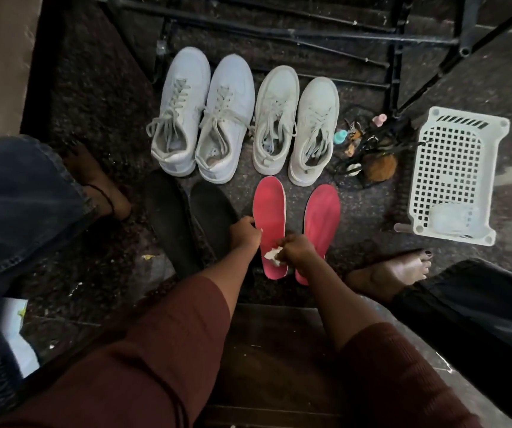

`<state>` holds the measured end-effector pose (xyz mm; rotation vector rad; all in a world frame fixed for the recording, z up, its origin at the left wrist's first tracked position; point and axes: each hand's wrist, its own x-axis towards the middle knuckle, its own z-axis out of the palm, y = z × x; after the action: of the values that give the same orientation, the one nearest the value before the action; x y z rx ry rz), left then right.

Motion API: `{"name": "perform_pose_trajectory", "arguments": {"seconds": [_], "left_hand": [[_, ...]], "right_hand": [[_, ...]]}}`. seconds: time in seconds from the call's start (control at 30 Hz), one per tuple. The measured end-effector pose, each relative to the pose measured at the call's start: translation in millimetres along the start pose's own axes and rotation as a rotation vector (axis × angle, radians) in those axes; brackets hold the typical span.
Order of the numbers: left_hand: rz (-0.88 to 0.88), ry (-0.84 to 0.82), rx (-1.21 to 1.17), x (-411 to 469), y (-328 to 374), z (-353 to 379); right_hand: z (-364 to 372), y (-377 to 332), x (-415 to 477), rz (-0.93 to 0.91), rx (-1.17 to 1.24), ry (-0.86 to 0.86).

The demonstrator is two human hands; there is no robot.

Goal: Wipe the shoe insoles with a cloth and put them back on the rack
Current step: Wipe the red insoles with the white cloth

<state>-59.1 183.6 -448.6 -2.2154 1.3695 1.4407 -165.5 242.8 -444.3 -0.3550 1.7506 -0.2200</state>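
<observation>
Two red insoles lie side by side on the dark floor: the left red insole (pixel 269 211) and the right red insole (pixel 322 214). My left hand (pixel 244 231) pinches the left edge of the left red insole. My right hand (pixel 298 250) grips a crumpled white cloth (pixel 272 254) pressed on that insole's heel half. Two black insoles (pixel 171 217) lie to the left, the nearer one (pixel 213 211) beside my left hand. The black metal rack (pixel 279 32) stands at the far side.
Two pairs of white sneakers (pixel 202 118) (pixel 296 128) stand in a row beyond the insoles. A white plastic basket (pixel 455 174) sits at the right, with keys and small items (pixel 363 149) beside it. My bare feet (pixel 387 273) (pixel 100 180) flank the insoles.
</observation>
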Motion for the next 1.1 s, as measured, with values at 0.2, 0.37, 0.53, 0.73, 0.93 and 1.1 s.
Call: {"name": "perform_pose_trajectory", "arguments": {"seconds": [0.2,0.37,0.53,0.73,0.93,1.1], "left_hand": [[0.211,0.145,0.028,-20,10,11],[0.312,-0.110,0.090,-36,21,54],[0.202,-0.216,0.163,-38,31,81],[0.070,-0.281,-0.059,-35,33,82],[0.142,-0.422,-0.363,-48,53,54],[0.007,-0.764,-0.924,-91,82,6]], "right_hand": [[-30,19,-10,0.016,0.231,0.340],[-48,45,-10,0.086,0.156,0.374],[-54,53,-1,0.151,0.188,0.192],[-65,57,-7,0.194,0.596,0.063],[-101,23,-38,0.251,0.641,-0.282],[-132,-30,-86,0.090,0.542,-0.359]]}}
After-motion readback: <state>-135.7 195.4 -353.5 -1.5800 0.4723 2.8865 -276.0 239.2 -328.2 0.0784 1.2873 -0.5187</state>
